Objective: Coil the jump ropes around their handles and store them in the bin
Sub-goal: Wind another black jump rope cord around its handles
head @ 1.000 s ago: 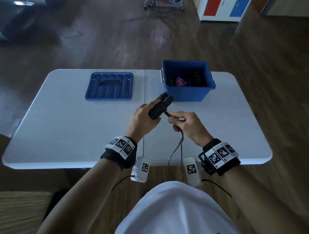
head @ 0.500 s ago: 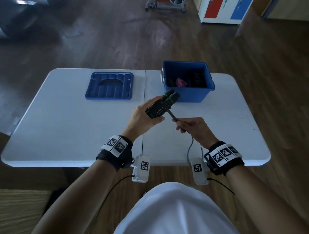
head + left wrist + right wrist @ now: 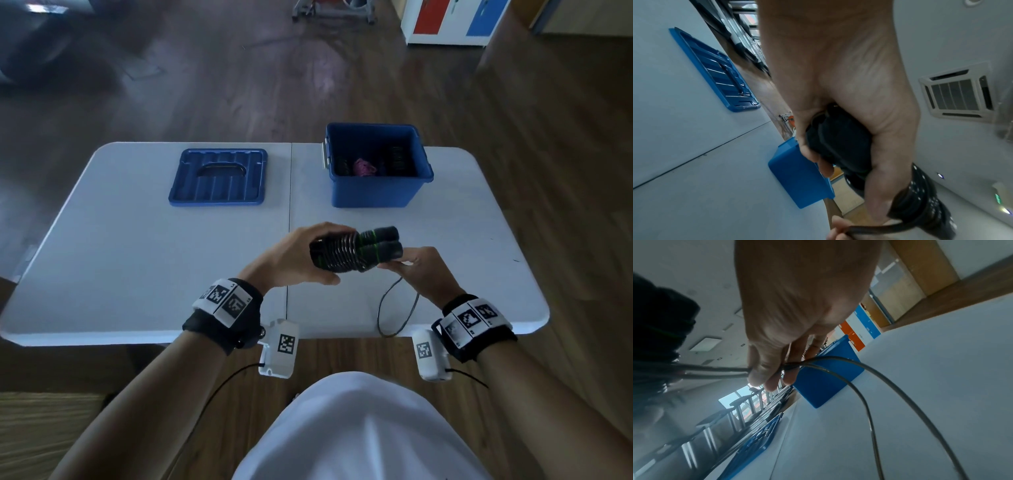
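Note:
My left hand [image 3: 301,255] grips two black jump-rope handles [image 3: 373,245] with green rings, held side by side above the white table [image 3: 137,267]. Several turns of grey rope [image 3: 342,255] are wound around them. My right hand [image 3: 419,270] sits just right of the handles and pinches the doubled rope [image 3: 818,363]. A short loop of loose rope [image 3: 397,308] hangs below it to the table's near edge. The blue bin [image 3: 373,190] stands behind the hands, with dark coiled ropes and a pink one [image 3: 364,168] inside. The left wrist view shows the handles [image 3: 840,146] in my palm.
The bin's blue lid [image 3: 219,178] lies flat on the table's far left half. Wooden floor surrounds the table, with a white cabinet with red and blue doors [image 3: 452,20] far behind.
The handles swung from pointing away to lying sideways, pointing right. More turns of rope are on them, and the loose rope below my right hand is shorter. My right hand moved right.

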